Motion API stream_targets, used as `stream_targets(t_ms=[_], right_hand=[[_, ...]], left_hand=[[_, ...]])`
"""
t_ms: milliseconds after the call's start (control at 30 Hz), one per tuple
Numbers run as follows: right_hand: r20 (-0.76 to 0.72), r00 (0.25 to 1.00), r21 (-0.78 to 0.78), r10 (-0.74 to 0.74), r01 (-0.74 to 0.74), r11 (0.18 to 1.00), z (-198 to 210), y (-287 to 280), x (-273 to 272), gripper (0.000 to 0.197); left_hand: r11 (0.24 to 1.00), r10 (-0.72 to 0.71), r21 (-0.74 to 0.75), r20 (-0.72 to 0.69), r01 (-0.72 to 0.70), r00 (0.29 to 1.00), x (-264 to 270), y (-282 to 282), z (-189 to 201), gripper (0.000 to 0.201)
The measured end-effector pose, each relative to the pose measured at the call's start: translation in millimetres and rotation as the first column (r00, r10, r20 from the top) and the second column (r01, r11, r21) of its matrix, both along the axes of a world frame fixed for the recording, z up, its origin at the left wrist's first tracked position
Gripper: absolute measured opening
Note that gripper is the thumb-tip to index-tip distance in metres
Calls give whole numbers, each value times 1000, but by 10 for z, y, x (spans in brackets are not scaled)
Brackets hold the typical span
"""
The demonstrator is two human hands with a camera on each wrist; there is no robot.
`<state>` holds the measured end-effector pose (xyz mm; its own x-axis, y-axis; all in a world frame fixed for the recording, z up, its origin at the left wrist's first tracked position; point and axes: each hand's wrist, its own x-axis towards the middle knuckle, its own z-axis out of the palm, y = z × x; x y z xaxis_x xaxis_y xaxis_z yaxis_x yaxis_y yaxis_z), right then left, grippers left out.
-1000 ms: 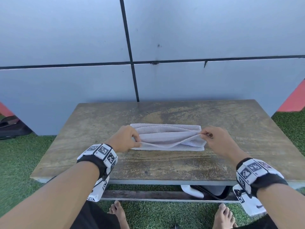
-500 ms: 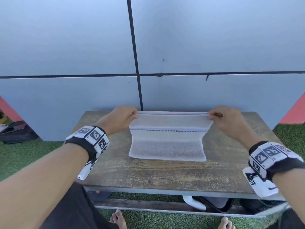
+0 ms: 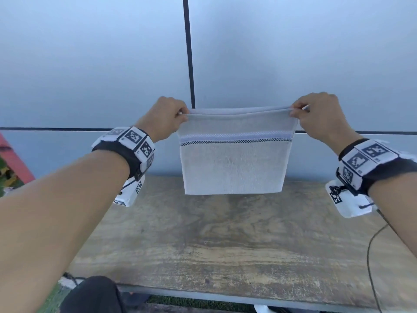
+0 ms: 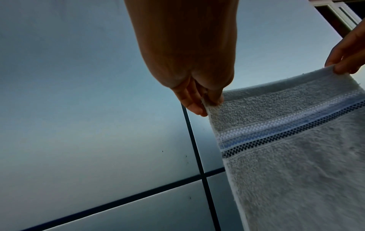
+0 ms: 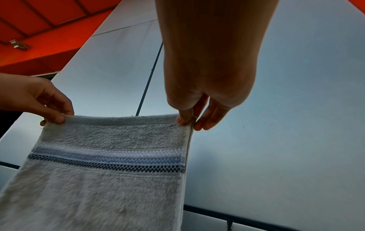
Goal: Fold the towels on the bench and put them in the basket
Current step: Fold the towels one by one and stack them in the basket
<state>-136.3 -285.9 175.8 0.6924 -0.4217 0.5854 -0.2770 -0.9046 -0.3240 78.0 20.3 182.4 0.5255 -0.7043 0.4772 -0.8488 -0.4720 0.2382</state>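
Observation:
A small white towel with a blue and dark checked stripe hangs flat in the air above the wooden bench. My left hand pinches its top left corner and my right hand pinches its top right corner. The towel's lower edge hangs clear of the bench top. The left wrist view shows the thumb and fingers of my left hand pinching the towel at its corner. In the right wrist view my right hand pinches the other corner of the towel. No basket is in view.
A grey panelled wall with dark seams stands right behind the bench. A thin dark cable hangs from my right wrist over the bench's right side. Green turf and a red surface show at the far left.
Both hands have lifted the towel off the bench, from bunched on the surface to hanging spread out in the air. The head view has tilted upward and closer.

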Motion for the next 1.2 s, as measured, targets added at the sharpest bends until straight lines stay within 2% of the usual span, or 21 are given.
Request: stream_targets(t_ms=[133,233,300,367,433,467,533,567,600,667,767,833,900,1033,1100,1200], right_hand=[[119,993,11,5,-6,1000,-118,80,-82,15],[132,988,62,85,-94,994,-517,206,-347,11],[5,984,89,177,-177,980,-922,263,-581,7],[-173,951,76,258,-248,966,-1348,317,-806,5],[-317,885,107,340,-323,940,-1714,398,-991,10],[-392,840,173,375,-333,927,-1852,455,-1065,9],[-531,732,346,426,-271,898,-2055,554,-1172,7],[-570,687,413,451,-235,880,-2131,583,-1210,8],[-578,663,461,475,-215,861,-2184,595,-1236,11],[-569,658,512,493,-185,839,-2223,584,-1250,14],[-597,632,528,494,-154,835,-2177,543,-1215,14],[-614,614,516,495,-162,841,-2114,523,-1147,5],[-610,620,510,494,-171,843,-2075,499,-1060,8],[-515,723,505,461,-179,844,-2045,411,-824,12],[-472,784,482,402,-152,863,-2040,362,-661,13],[-422,854,461,306,-88,883,-2088,261,-365,16]], left_hand=[[996,-32,-84,113,41,993,-55,63,-108,18],[991,-111,-58,154,122,982,-225,250,-532,18],[980,-183,97,126,172,975,-359,443,-956,15],[936,-243,288,112,203,963,-504,656,-1406,7],[866,-310,425,47,262,949,-649,833,-1811,27],[822,-321,492,-16,287,947,-733,903,-1953,25],[733,-327,600,-103,321,939,-884,977,-2112,6],[695,-341,635,-121,336,932,-933,997,-2173,11],[656,-356,667,-138,352,924,-983,1006,-2190,11],[636,-333,687,-164,350,928,-1029,1012,-2212,12],[682,-249,643,-246,349,937,-1011,1032,-2241,36],[670,-259,637,-281,382,924,-958,1000,-2249,30],[723,-212,565,-366,398,906,-919,937,-2236,20],[901,-97,337,-462,275,882,-817,768,-2175,30],[945,-45,260,-495,197,868,-725,667,-2152,36],[966,37,236,-520,103,853,-519,497,-2154,39]])
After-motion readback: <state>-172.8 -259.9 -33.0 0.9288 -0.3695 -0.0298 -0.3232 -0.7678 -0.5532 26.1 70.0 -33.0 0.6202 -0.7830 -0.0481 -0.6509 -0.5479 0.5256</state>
